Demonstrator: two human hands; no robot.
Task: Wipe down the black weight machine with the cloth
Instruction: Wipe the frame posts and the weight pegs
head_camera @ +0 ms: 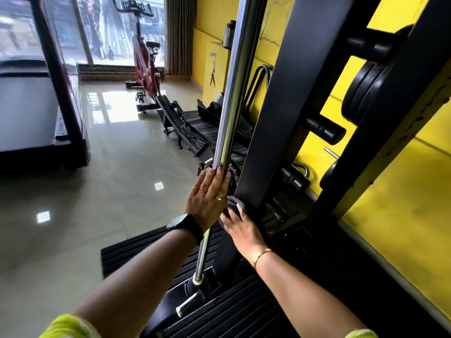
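The black weight machine (273, 106) rises on the right, a broad black upright with pegs and weight plates behind it. A chrome guide rod (231, 98) runs up beside the upright. My left hand (207, 198) grips this rod low down, fingers wrapped round it; a black watch sits on the wrist. My right hand (240, 228) presses a dark grey cloth (234, 203) against the lower part of the black upright, fingers curled over the cloth. Most of the cloth is hidden under the hand.
A yellow wall (402, 203) stands close behind the machine. Black ribbed floor mats (136, 252) lie at its base. A treadmill (36, 106) stands at the left, a red exercise bike (146, 67) by the window, and black equipment parts (195, 128) lie on the glossy floor.
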